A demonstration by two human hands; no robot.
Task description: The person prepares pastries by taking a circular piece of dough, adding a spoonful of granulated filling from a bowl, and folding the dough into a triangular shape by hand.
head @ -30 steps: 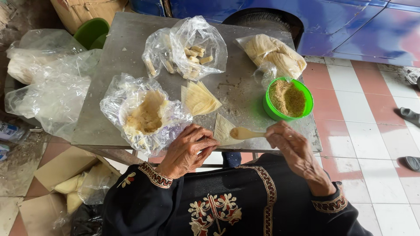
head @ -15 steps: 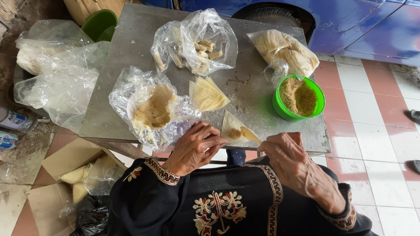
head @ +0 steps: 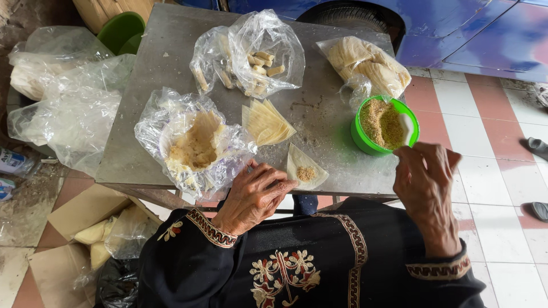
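Triangular pale dough wrapper [head: 306, 166] lying flat at the metal table's [head: 171, 63] near edge, a small mound of crumbly tan filling [head: 306, 173] at its centre, fingertips touching its left corner.

From the head camera I see my left hand [head: 254, 194] resting on the grey metal table [head: 165, 63], fingertips touching the edge of a triangular pastry wrapper [head: 305, 168] that carries a small heap of crumbly filling. My right hand [head: 425, 182] holds a white spoon [head: 406, 126] that lies in the green bowl [head: 359, 137] of the same filling. Just left of my left hand sits a plastic-lined bowl of dough [head: 197, 145], with a stack of folded wrappers [head: 265, 122] near it.
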